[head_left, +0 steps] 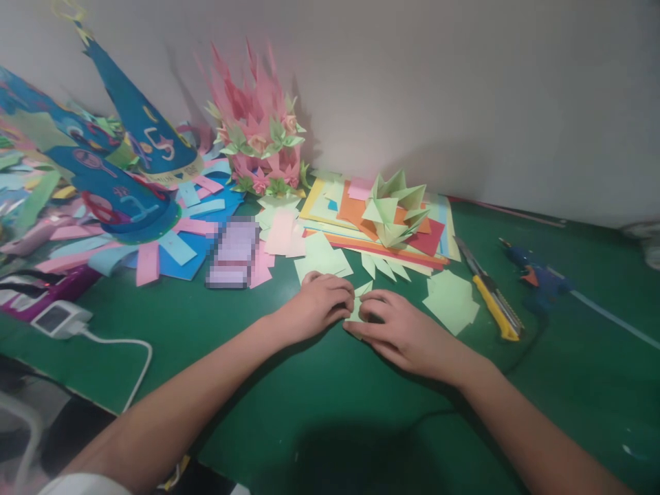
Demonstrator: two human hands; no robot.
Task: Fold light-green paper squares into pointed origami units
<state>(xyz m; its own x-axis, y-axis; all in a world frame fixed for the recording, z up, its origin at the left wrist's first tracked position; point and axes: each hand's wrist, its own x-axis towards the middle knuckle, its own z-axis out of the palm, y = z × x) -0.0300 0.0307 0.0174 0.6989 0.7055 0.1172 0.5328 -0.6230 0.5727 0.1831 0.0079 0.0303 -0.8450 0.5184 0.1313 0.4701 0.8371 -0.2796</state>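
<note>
From my remote seat, clock centred on the work: the small folded green paper pc [355,311] sits right at centre, low on the green bench [258,426], w/ both hands on it. L hand [322,302] comes in from abt 8 o'c, grip nearly closed, fingertips pinching the paper's L edge. R hand [407,330] comes in from abt 4 o'c, grip curled, thumb & fingers a bit apart w/ the paper's R side btwn them. Looks to me like a fold being creased. To do it well, I'd pin the pc flat w/ L, line up corners 1st, then run R thumb firmly along the crease, base to tip, so the pt stays sharp. Don't pinch too hard; thin paper may buckle. Pointed green pcs [384,267] lie near at 1 o'c, handy as a shape ref. I'd keep elbows clear of the yellow box cutter [495,306] at 3 o'c & the blue glue gun [539,275] beyond it.
</note>
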